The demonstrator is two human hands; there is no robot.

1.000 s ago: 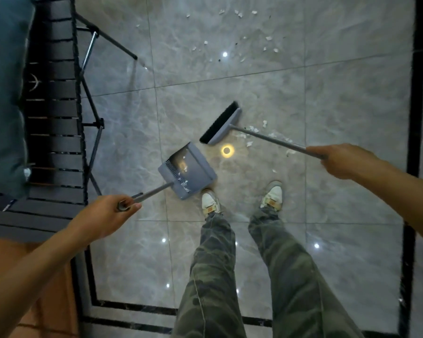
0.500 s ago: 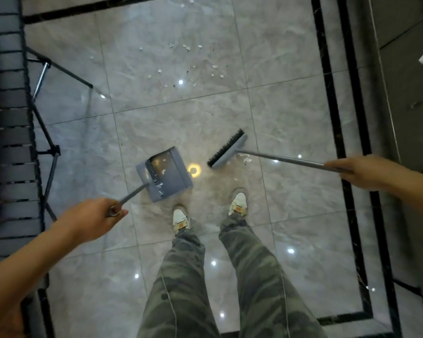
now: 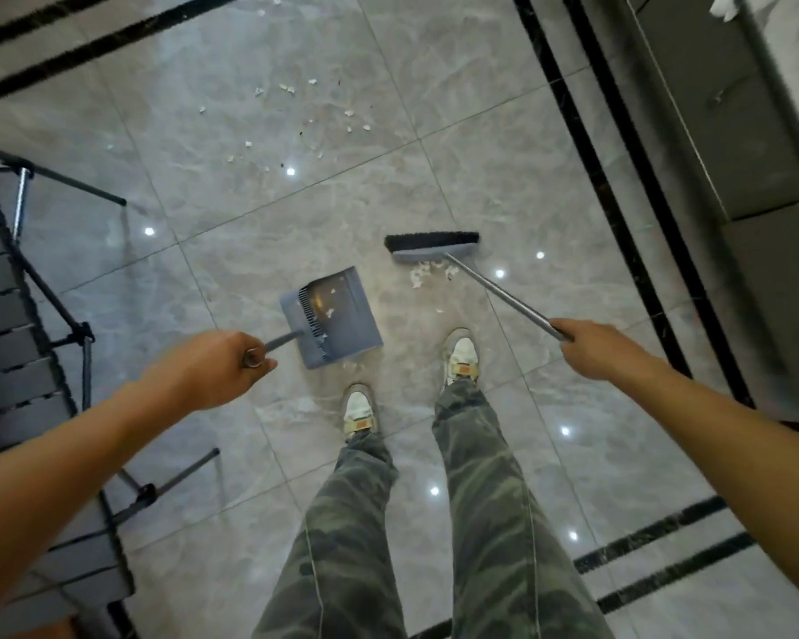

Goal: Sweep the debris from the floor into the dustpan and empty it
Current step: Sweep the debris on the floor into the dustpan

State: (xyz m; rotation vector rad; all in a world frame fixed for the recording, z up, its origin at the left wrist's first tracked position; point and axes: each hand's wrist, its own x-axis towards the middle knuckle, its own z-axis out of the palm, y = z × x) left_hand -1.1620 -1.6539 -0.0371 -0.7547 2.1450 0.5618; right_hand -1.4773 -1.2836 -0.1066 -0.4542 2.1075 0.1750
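A small pile of debris (image 3: pixel 427 273) is being gathered at frame centre by the broom (image 3: pixel 432 245), its handle clamped in the right hand (image 3: pixel 593 350). The dustpan (image 3: pixel 337 315), just left of the pile, is being held by the left hand (image 3: pixel 213 366), closed on its handle; a few scraps seemingly lie inside already. More debris is lying scattered toward the top. Next, the pile needs pushing leftward into the pan's mouth.

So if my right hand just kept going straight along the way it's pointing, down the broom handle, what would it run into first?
The right hand points up the broom handle toward the broom head. Nothing lies between, so it would probably reach the head and the small debris pile beside it first, though depth is hard to judge.
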